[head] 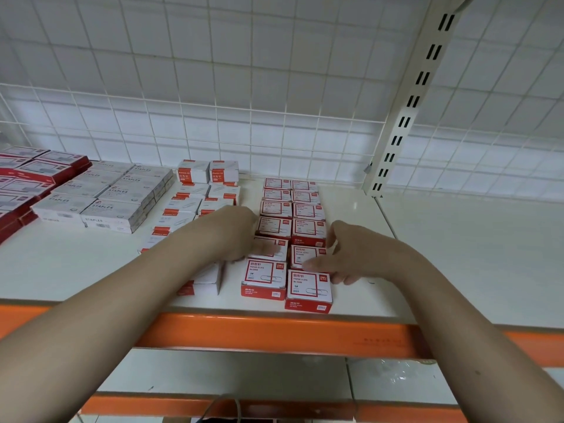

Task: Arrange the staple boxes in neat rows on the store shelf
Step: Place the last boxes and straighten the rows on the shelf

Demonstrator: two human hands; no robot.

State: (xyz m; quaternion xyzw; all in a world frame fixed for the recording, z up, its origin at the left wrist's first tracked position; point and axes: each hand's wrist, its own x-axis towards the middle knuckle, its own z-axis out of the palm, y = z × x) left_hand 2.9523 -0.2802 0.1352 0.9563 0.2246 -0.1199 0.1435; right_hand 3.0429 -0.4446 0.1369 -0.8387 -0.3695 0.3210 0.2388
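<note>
two red box (274, 227) columns mostly lined up between hands, front pair crooked; left hand (241, 236) fingers flat on box, right hand (345, 254) loose, holding nothing; white boxes (195, 209) beyond left hand messy

We see red-and-white boxes (293, 236) with red-bordered white labels in two rows on a white shelf (457, 254) edged in orange. Far left lie grey-white boxes (103, 193) printed with dark lettering (STAPLES), and beside them dark red ones (27, 178). Behind runs a white wire grid (244, 102) of squares.
</note>
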